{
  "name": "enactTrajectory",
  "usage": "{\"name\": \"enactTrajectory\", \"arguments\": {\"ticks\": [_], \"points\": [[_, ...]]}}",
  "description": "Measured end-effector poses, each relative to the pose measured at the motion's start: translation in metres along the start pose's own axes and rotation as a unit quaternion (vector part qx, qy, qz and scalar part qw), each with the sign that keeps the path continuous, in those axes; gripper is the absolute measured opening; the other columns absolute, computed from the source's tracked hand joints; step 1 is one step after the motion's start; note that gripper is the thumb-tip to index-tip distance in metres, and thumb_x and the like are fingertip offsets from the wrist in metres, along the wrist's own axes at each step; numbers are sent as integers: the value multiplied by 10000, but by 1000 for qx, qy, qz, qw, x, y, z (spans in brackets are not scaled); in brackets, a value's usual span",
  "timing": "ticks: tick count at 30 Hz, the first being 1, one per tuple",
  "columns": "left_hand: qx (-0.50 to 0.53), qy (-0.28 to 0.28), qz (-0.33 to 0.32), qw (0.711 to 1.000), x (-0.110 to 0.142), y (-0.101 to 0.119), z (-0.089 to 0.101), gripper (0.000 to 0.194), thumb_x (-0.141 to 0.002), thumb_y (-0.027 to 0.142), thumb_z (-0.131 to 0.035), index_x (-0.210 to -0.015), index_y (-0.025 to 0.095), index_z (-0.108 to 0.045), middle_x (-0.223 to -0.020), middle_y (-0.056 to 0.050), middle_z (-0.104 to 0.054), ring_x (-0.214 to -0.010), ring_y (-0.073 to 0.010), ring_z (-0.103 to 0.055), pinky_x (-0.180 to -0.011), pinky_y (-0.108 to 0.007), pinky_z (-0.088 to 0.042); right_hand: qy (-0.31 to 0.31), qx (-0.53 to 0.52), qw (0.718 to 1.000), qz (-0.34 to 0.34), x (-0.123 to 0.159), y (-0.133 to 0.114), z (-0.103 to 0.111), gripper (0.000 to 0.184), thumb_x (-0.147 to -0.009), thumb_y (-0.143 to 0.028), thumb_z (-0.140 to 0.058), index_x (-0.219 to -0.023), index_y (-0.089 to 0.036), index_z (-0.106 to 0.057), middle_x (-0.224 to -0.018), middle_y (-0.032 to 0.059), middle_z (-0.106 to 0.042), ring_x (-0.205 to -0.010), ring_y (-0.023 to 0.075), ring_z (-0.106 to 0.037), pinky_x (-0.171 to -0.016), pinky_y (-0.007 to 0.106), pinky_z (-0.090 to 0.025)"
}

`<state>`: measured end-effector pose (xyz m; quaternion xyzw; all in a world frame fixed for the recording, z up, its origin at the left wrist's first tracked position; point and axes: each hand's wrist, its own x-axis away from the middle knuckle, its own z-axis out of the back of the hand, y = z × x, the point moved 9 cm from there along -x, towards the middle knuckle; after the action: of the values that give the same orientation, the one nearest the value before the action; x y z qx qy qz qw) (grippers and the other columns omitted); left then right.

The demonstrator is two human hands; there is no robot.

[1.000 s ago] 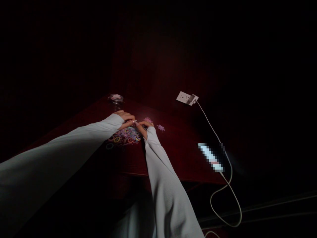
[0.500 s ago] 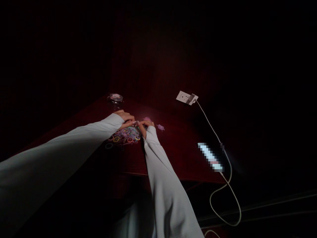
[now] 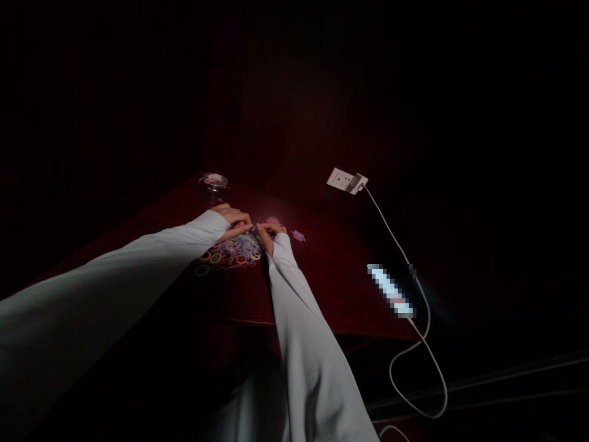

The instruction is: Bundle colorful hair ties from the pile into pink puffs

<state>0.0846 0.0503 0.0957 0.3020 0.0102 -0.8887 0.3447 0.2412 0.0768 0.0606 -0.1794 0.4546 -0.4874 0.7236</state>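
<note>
My left hand point(image 3: 235, 222) is closed, its thumb and fingers pinched together above a pile of small coloured hair ties point(image 3: 234, 250). Close to its fingertips, my right hand point(image 3: 270, 234) is closed in a pinch as well. Whatever lies between the fingertips is too small and dark to make out. Just behind the right hand is a small heap of pink bands point(image 3: 273, 221), partly covered by it. A little cluster of purple bands point(image 3: 298, 236) lies to the right of that hand. Larger rings in yellow and pink sit at the pile's near edge.
A clear jar point(image 3: 215, 187) with a patterned lid stands on the dark red table point(image 3: 322, 294) behind my left hand. At the right, a phone point(image 3: 391, 291), blurred out, is joined by a white cable point(image 3: 389, 226) to a charger in a wall socket point(image 3: 339, 179).
My fingertips have shifted slightly, and the right thumb has drawn a little away from the left fingers. The pile, the jar and the phone stay where they were.
</note>
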Motion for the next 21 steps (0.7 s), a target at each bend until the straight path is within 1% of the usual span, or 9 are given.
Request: {"name": "enactTrajectory", "arguments": {"ticks": [5, 9, 13, 16, 21], "points": [[-12, -8, -11, 1000, -1, 2, -1, 337, -1101, 394, -437, -999, 218, -705, -856, -26, -742, -861, -193, -661, -906, -328, -424, -1, 23, 1000, -10, -1, 6, -3, 236, -983, -457, -705, -887, -266, -806, -967, 6, -776, -1016, 223, -635, -997, 344, -463], [-11, -8, -18, 1000, -3, 3, -1, 316, -1093, 373, -459, -960, 217, -700, -837, -21, -738, -837, -188, -644, -887, -325, -414, -5, 56, 998, -29, -1, 11, -4, 222, -973, -460, -718, -892, -268, -795, -984, 8, -770, -1068, 240, -622, -1014, 364, -443], [-10, -18, -20, 1000, -4, 2, -4, 305, -1087, 360, -480, -921, 217, -692, -807, -14, -717, -812, -179, -634, -873, -315, -410, -9, 84, 996, -41, -1, 11, -4, 192, -974, -427, -726, -891, -264, -784, -1007, 7, -770, -1092, 243, -625, -1056, 386, -411], [-9, -13, -18, 1000, -4, 1, -3, 294, -1076, 346, -490, -901, 216, -687, -794, -11, -699, -790, -175, -621, -872, -313, -414, 0, 92, 995, -50, -1, 8, 0, 170, -979, -391, -719, -887, -258, -770, -1041, 13, -773, -1119, 248, -620, -1048, 388, -403], [-2, -15, -22, 1000, -4, 0, -4, 297, -1078, 349, -489, -905, 210, -687, -788, -2, -681, -779, -166, -615, -893, -313, -419, 26, 129, 988, -84, 0, 7, 14, 158, -993, -343, -692, -872, -256, -746, -1033, 21, -758, -1074, 249, -604, -987, 379, -395]]}}
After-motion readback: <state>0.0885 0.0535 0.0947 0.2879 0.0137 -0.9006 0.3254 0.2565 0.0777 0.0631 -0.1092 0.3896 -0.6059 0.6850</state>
